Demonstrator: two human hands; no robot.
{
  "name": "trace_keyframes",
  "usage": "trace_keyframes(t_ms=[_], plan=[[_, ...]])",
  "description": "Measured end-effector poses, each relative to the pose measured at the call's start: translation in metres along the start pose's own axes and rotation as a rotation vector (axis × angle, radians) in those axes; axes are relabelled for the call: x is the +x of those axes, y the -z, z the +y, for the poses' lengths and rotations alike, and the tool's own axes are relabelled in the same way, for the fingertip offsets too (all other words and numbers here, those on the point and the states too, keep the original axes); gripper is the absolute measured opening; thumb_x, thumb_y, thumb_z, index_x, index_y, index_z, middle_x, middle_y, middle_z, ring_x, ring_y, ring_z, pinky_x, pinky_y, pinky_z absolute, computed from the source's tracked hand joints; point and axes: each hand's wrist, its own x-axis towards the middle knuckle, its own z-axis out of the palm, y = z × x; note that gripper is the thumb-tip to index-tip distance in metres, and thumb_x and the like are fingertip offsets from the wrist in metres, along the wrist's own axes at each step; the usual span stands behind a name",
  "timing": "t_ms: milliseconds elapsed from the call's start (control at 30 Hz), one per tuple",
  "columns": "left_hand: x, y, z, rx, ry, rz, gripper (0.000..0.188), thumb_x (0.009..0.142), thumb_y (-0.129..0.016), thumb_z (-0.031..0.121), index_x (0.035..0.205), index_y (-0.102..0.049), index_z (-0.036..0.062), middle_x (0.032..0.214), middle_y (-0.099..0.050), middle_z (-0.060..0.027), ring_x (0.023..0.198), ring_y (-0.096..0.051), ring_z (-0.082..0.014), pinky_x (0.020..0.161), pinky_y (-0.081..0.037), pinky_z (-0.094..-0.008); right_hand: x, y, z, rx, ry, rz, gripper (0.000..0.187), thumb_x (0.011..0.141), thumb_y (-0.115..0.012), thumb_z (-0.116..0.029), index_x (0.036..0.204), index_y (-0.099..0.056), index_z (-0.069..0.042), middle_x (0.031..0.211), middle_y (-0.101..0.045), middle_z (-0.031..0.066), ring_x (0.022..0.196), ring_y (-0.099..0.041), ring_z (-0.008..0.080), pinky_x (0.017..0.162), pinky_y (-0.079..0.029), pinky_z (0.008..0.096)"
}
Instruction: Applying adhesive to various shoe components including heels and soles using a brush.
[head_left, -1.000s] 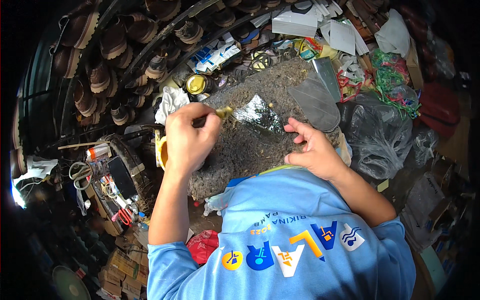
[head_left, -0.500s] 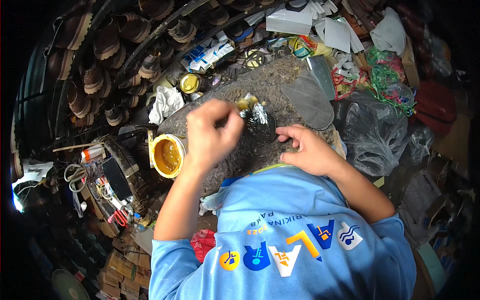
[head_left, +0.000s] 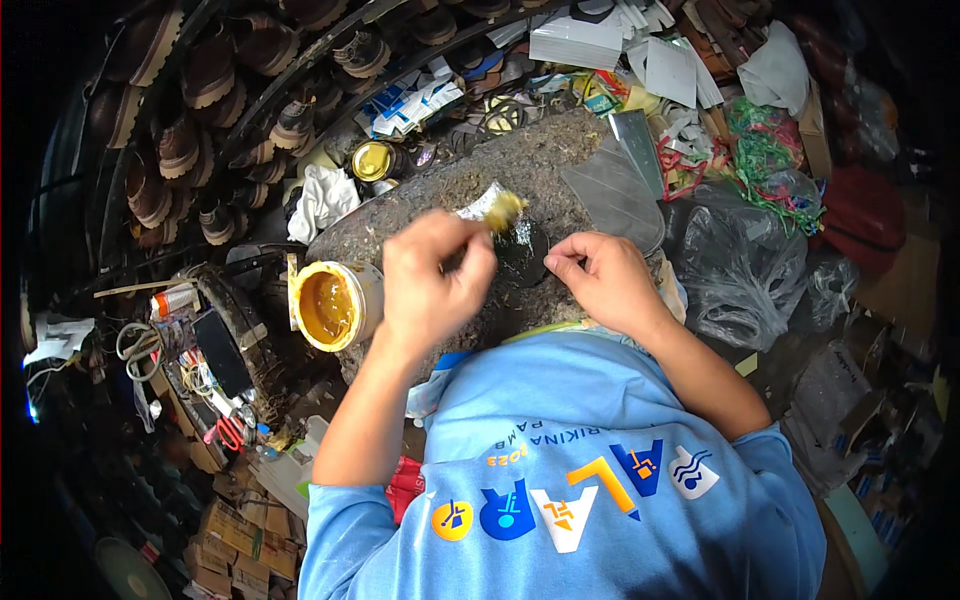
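My left hand is closed around a brush with a silvery band and a yellow-coated tip; its handle is hidden in my fist. Beneath the tip lies a dark, flat, shiny piece, wet-looking on top, its exact kind unclear. The thumb and fingers of my right hand pinch the right edge of that piece. A white tub of thick amber-yellow glue-like paste stands left of my left wrist. Both hands work over a rough, grey-brown block.
A dark grey sole-shaped sheet lies at the block's right end. Beyond it are black plastic bags and tangled green netting. An open yellow tin and white cloth sit behind the tub. Racked brown shoes fill the upper left.
The brush tip has swung slightly right over the dark piece, showing its silvery band. My right fingers have closed from a loose spread into a pinch on the edge.
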Motion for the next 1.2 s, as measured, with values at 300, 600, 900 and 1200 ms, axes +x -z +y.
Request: trace_keyframes(t_ms=[300,600,900,1200], plan=[[-0.018,0.041,-0.03,0.087,-0.098,-0.159,0.011,0.077,-0.069,0.005,0.085,-0.075,0.0001,0.072,-0.064,-0.0135,0.065,-0.065,-0.0297,0.06,-0.052,-0.0385,0.001,-0.008,0.001,-0.076,0.066,0.069,0.018,0.088,-0.076,-0.021,0.088,-0.077,-0.004,0.073,-0.072,0.0105,0.06,-0.067,0.0214,0.059,-0.052,0.036],[0.007,0.089,-0.022,0.199,0.049,0.085,0.014,0.08,-0.068,0.007,0.087,-0.075,-0.0034,0.077,-0.071,-0.0164,0.072,-0.071,-0.0279,0.071,-0.054,-0.0362,0.015,-0.016,0.013,0.837,-0.137,-0.192,0.018,0.089,-0.069,-0.015,0.104,-0.073,-0.007,0.105,-0.076,0.0132,0.087,-0.074,0.0272,0.078,-0.06,0.0451],[-0.016,0.093,0.024,-0.174,-0.284,0.123,0.015,0.076,-0.069,0.0,0.089,-0.075,-0.0041,0.075,-0.07,-0.0133,0.061,-0.064,-0.0207,0.057,-0.048,-0.0317,0.036,0.008,0.005,1.87,-0.119,-0.671,0.073,0.076,-0.059,-0.021,0.145,-0.051,0.003,0.151,-0.046,0.0343,0.143,-0.039,0.0572,0.12,-0.026,0.0713],[-0.036,0.099,0.023,-0.215,-0.202,0.134,0.022,0.074,-0.07,0.009,0.088,-0.075,-0.0069,0.073,-0.069,-0.0132,0.066,-0.064,-0.0219,0.064,-0.049,-0.0326,0.021,0.029,-0.007,1.97,0.141,-0.89,0.102,0.067,-0.067,-0.023,0.155,-0.03,0.012,0.15,-0.039,0.0433,0.138,-0.038,0.0648,0.114,-0.036,0.0716]])
